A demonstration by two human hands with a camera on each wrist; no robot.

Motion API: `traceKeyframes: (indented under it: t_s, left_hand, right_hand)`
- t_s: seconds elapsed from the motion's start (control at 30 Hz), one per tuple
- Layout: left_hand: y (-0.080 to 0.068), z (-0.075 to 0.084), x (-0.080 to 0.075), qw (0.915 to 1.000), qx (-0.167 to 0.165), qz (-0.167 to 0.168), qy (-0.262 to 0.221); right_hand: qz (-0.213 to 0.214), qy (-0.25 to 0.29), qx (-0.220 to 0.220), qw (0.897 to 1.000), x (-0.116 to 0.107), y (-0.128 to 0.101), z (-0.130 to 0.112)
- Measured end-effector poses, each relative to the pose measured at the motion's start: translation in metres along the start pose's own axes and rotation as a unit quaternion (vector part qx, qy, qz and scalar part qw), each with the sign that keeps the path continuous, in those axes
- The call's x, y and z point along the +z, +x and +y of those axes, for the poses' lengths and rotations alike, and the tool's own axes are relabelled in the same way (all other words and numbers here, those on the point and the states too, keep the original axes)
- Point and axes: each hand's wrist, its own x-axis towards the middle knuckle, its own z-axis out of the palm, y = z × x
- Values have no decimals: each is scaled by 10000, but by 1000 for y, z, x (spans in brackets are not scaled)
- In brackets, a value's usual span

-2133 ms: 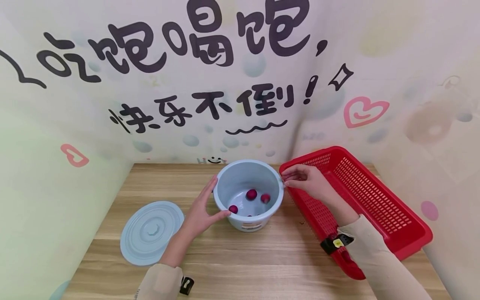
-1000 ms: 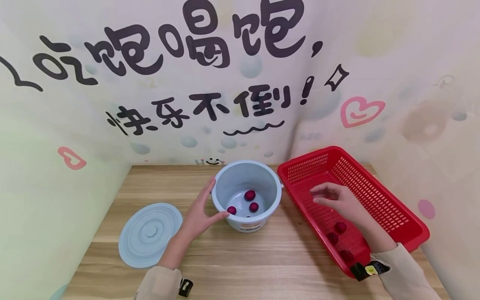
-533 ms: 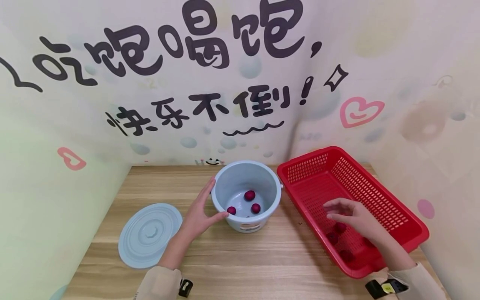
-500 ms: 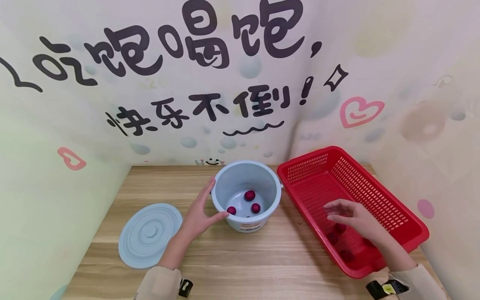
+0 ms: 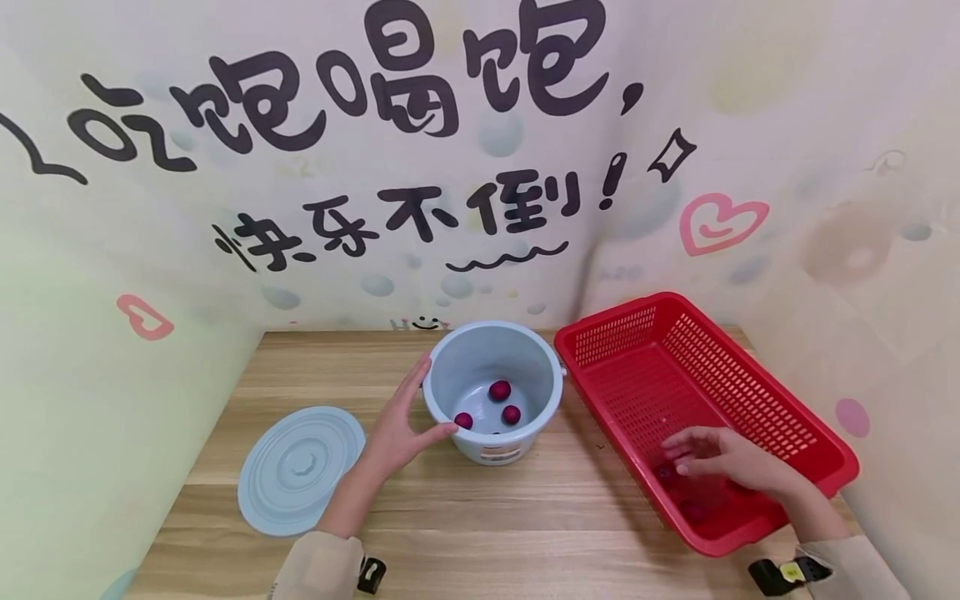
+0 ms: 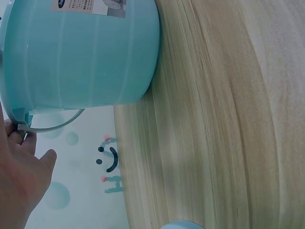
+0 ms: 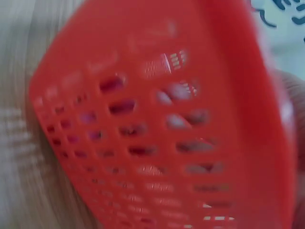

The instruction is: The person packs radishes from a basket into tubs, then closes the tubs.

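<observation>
Three red balls (image 5: 500, 402) lay in the pail (image 5: 525, 350), its side cupped by the left hand (image 5: 395, 429) with straight fingers, while the right hand (image 5: 731, 460) reached, fingers relaxed and holding nothing, over balls in the red basket's (image 5: 750, 392) near end.

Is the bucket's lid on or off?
Off. The lid lies flat on the table, left of the open bucket.
</observation>
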Motion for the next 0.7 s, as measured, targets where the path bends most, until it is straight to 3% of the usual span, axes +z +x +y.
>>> traceKeyframes:
  t_s: [0.17, 0.43, 0.7]
  left_hand:
    - [1, 0, 1, 10000, 12, -4, -11]
    - [1, 0, 1, 10000, 12, -4, 11]
    - [0, 0, 0, 10000, -18, -8, 6]
  right_hand:
    - [-576, 443, 317, 9969, -8, -4, 13]
    - [-740, 166, 787, 9940, -5, -3, 17]
    - [-810, -236, 881, 9925, -4, 0, 19]
